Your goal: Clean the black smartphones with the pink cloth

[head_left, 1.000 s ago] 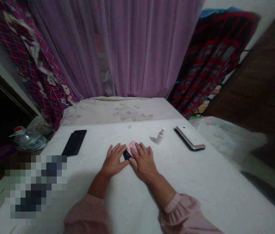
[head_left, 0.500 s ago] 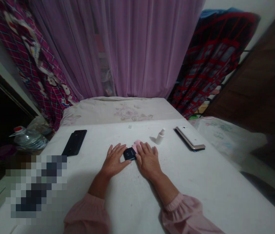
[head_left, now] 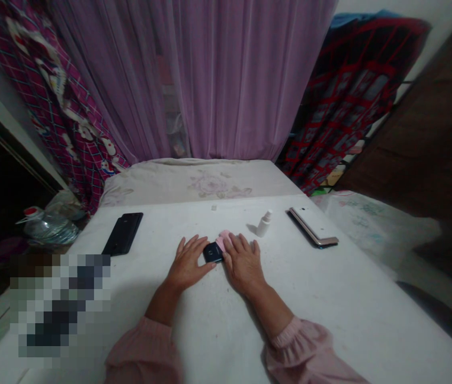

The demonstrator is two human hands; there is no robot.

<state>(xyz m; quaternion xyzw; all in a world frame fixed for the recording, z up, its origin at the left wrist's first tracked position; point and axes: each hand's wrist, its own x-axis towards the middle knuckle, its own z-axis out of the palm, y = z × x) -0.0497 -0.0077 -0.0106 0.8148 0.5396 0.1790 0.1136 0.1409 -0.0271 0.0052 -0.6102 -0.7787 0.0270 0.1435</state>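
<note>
The small dark phone (head_left: 213, 253) is showing a smooth, glossy back; the pink cloth (head_left: 223, 240) is looking soft and matt. The white spray bottle (head_left: 263, 227) is looking like smooth plastic (the water jug (head_left: 52, 233) is showing shiny, clear plastic), and the purple curtain (head_left: 234, 85) is appearing as thin fabric.

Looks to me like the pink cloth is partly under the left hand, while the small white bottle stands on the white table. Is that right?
Not quite: the pink cloth is partly under the right hand, as the head view shows. The small white bottle does stand on the white table.
</note>
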